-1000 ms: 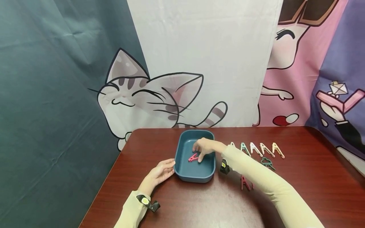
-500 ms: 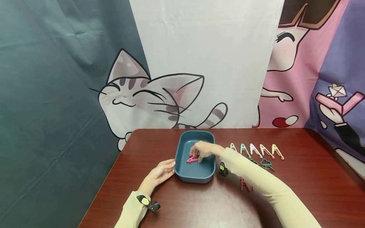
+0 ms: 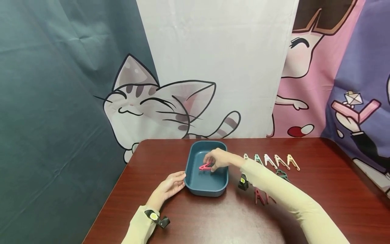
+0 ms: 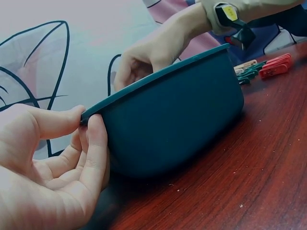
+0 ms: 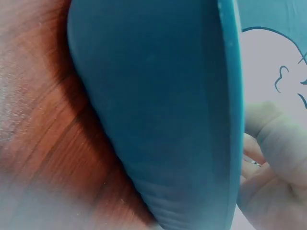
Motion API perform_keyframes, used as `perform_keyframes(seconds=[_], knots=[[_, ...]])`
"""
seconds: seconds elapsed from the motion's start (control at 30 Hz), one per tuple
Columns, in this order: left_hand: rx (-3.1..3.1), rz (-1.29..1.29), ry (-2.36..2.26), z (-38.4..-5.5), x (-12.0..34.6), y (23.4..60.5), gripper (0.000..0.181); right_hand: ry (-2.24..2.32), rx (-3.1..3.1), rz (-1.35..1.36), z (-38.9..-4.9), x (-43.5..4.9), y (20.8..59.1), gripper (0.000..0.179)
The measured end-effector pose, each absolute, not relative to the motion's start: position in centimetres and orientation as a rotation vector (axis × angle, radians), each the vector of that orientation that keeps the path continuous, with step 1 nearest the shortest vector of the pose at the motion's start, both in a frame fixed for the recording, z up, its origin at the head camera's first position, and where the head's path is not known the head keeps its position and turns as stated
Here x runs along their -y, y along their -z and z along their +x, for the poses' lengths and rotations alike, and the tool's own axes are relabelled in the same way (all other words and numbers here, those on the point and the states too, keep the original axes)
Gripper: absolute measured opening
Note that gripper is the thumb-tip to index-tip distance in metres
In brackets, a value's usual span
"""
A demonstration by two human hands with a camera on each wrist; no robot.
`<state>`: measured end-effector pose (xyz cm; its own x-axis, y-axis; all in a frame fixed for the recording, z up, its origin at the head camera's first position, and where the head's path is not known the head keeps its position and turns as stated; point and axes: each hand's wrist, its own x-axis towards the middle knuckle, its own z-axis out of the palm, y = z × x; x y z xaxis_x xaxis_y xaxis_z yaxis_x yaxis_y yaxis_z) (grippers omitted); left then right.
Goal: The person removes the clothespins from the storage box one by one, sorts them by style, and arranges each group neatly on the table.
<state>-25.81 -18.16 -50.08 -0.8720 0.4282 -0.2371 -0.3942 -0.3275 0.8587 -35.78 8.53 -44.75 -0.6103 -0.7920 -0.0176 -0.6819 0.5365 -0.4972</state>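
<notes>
A deep blue rectangular bin [image 3: 206,192] stands on the table. My left hand [image 3: 171,185] pinches its rim at the left side, thumb over the edge and fingers against the outer wall, as the left wrist view shows closely. Inside the bin, my right hand [image 3: 220,158] pinches a red clothespin [image 3: 204,167] by one end, its other end pointing left. From the right wrist view, the bin's wall [image 5: 158,86] hides the clothespin and part of the right hand [image 5: 283,153].
Right of the bin, several pale and green clothespins [image 3: 278,162] lie in a row on the brown table [image 3: 231,220]. Nearer are a dark green clip [image 3: 282,175] and red clothespins [image 3: 259,196], partly covered by the right sleeve [image 3: 283,193]. A printed curtain [image 3: 243,67] hangs behind.
Inside the bin, my right hand and the red clothespin shift slightly left and nearer, then back up a little; the clothespin has turned. My left hand keeps its grip on the rim.
</notes>
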Motion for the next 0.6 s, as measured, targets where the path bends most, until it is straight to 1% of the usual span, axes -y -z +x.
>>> perform_keyframes(seconds=[0.2, 0.27, 0.6], knots=[[-1.408, 0.035, -2.237, -25.8, 18.1, 50.1, 0.019, 0.762, -2.552, -1.230, -34.9, -9.4, 44.5, 0.039], [-1.403, 0.031, -2.242, -25.8, 18.1, 50.1, 0.016, 0.794, -2.555, -1.230, -34.6, -9.7, 44.5, 0.039], [-1.399, 0.054, -2.237, -25.8, 18.0, 50.2, 0.018, 0.955, -2.607, -1.211, -32.7, -11.0, 43.9, 0.038]])
